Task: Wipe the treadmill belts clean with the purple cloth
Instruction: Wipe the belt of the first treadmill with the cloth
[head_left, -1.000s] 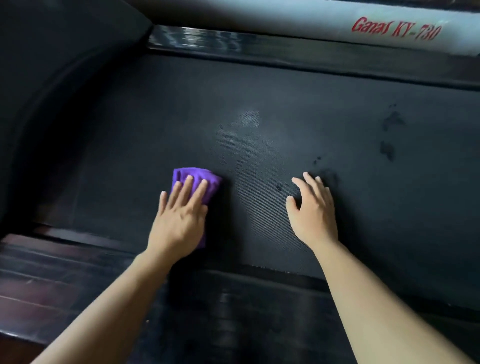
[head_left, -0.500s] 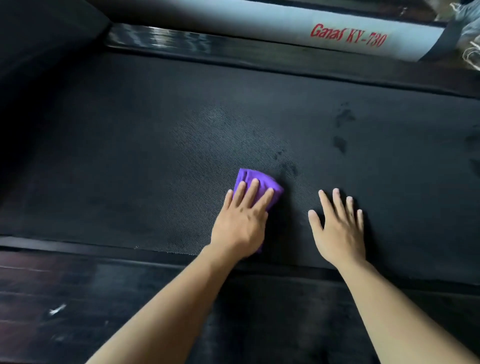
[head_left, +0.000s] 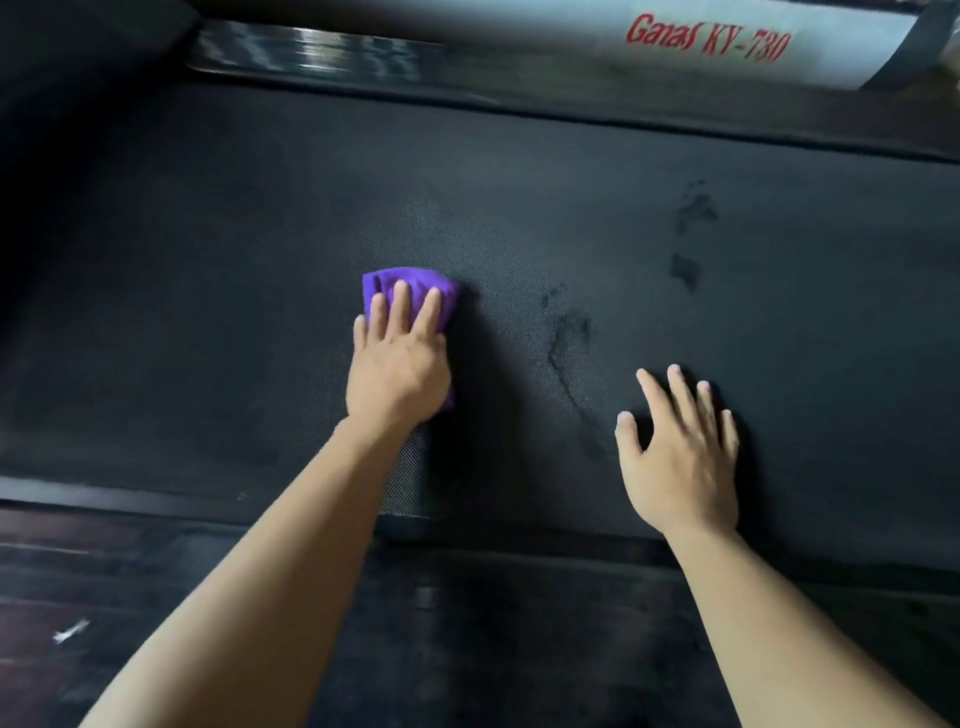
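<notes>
Across dark treadmill belt (head_left: 519, 171): pressing purple cloth (head_left: 410, 283) under flat, open left hand (head_left: 397, 364); right hand (head_left: 680, 457) splayed empty, bracing; overlapping strokes toward smudges (head_left: 569, 343) advisable.

Near floor: dark wooden floorboards (head_left: 78, 571) run along the bottom left, reddish-brown, with a faint sheen.
Floor mark: a small white scrap (head_left: 70, 631) lies on the boards at the lower left.
Near edge: a dark mat-like strip (head_left: 519, 623) sits right of the boards; its texture is too dim to tell.
Far side: a pale grey side rail (head_left: 571, 36) crosses the top, bearing red lettering (head_left: 709, 39) that reads "Ganas KY-780".
Far trim: a glossy dark strip (head_left: 311, 49) beneath the rail catches bright reflections.
Light: dim overall, darkest at the left.
</notes>
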